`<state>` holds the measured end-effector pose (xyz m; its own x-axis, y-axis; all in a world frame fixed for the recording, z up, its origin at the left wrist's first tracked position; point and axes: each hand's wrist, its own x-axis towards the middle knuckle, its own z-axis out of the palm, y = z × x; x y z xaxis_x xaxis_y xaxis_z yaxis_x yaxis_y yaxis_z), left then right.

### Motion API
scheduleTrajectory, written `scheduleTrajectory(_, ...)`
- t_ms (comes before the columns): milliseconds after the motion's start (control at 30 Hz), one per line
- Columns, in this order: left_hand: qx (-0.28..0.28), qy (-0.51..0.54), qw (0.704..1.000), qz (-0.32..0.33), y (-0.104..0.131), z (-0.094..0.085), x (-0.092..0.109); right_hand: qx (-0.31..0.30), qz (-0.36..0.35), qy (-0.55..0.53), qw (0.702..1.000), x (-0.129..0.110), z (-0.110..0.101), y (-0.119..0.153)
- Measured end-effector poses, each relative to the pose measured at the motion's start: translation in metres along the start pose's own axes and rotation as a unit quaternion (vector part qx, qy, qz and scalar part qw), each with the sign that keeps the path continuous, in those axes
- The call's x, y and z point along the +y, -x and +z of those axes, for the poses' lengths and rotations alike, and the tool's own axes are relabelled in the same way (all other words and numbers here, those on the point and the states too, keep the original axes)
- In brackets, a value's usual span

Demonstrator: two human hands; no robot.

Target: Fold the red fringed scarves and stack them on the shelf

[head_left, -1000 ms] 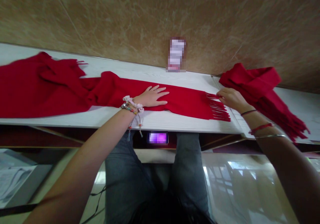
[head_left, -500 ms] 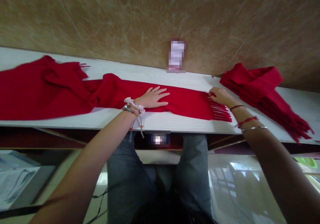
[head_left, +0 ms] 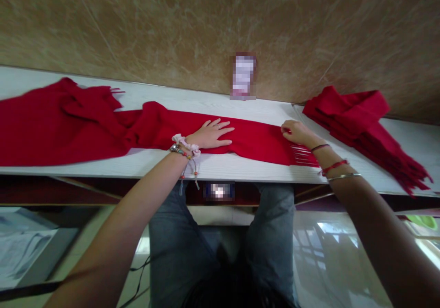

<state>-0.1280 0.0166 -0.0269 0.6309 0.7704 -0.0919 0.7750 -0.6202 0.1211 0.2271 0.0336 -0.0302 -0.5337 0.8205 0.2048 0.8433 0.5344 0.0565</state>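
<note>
A long red scarf (head_left: 158,127) lies stretched along a white table (head_left: 240,167), bunched into a heap at the left. My left hand (head_left: 210,134) lies flat on its middle, fingers spread and pointing right. My right hand (head_left: 296,132) rests on the scarf's right end, just above the fringe (head_left: 304,156), with fingers curled on the cloth. Both wrists wear bracelets.
A second red scarf (head_left: 357,118), folded and fringed, lies at the table's right end. A small blurred card (head_left: 243,76) stands against the brown marbled wall. Below the table edge are my jeans-clad legs, a glossy floor, and a cable at the left.
My right hand has slid left from beyond the fringe onto the scarf's end. My left hand has stayed flat in place.
</note>
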Motion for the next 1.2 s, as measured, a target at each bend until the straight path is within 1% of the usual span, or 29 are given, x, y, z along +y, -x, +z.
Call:
scheduleTrajectory(67,-0.002,-0.001,1.000,0.001,0.000,-0.001,0.001,-0.004,0.015,0.012,1.000,0.014,0.001,0.014)
scheduleTrajectory(167,-0.002,-0.002,1.000,0.002,0.000,-0.002,0.001,0.010,0.050,0.026,0.998,0.036,-0.003,0.041)
scheduleTrajectory(233,-0.003,0.000,1.000,0.002,0.000,-0.003,0.002,0.036,0.060,0.019,0.997,0.038,-0.009,0.052)
scheduleTrajectory(300,-0.005,0.002,1.000,0.001,0.000,-0.002,0.002,0.068,0.048,-0.004,0.996,0.027,-0.014,0.055)
scheduleTrajectory(367,-0.006,0.002,1.000,0.001,0.000,-0.002,0.002,0.082,0.015,-0.029,0.996,0.009,-0.017,0.050)
scheduleTrajectory(467,-0.004,-0.001,1.000,0.003,-0.001,0.000,0.000,0.038,-0.030,-0.049,0.998,-0.013,-0.016,0.043)
scheduleTrajectory(533,-0.003,-0.002,1.000,0.007,-0.001,0.000,-0.001,0.015,-0.033,-0.047,0.998,-0.014,-0.012,0.045)
scheduleTrajectory(600,-0.002,-0.002,1.000,0.009,-0.002,0.001,-0.001,0.020,-0.016,-0.036,0.999,-0.004,-0.009,0.054)
scheduleTrajectory(733,-0.004,-0.001,1.000,0.007,-0.002,0.001,-0.001,0.039,0.037,-0.021,0.998,0.028,-0.010,0.080)
scheduleTrajectory(800,-0.005,0.000,1.000,0.004,-0.001,0.000,-0.001,0.056,0.056,-0.028,0.996,0.034,-0.013,0.085)
scheduleTrajectory(833,-0.004,0.000,1.000,0.003,-0.001,0.000,-0.001,0.071,0.060,-0.034,0.995,0.030,-0.015,0.083)
scheduleTrajectory(900,-0.003,0.000,1.000,0.003,0.000,0.000,-0.001,0.108,0.066,-0.050,0.991,0.012,-0.017,0.070)
scheduleTrajectory(967,-0.002,-0.002,1.000,0.004,0.001,0.000,-0.001,0.144,0.075,-0.069,0.984,-0.019,-0.014,0.048)
scheduleTrajectory(1000,-0.001,-0.002,1.000,0.003,0.002,0.000,-0.001,0.148,0.076,-0.081,0.983,-0.038,-0.012,0.035)
scheduleTrajectory(1033,-0.001,-0.003,1.000,0.001,0.003,-0.001,0.000,0.137,0.070,-0.090,0.984,-0.056,-0.009,0.023)
scheduleTrajectory(1100,-0.003,-0.004,1.000,-0.008,0.005,-0.002,0.002,0.089,0.057,-0.096,0.990,-0.087,-0.001,0.003)
scheduleTrajectory(1167,-0.011,-0.005,1.000,-0.014,0.006,-0.002,0.004,0.026,0.039,-0.090,0.995,-0.106,0.006,-0.009)
scheduleTrajectory(1200,-0.014,-0.007,1.000,-0.014,0.007,-0.002,0.004,-0.004,0.030,-0.085,0.996,-0.109,0.009,-0.011)
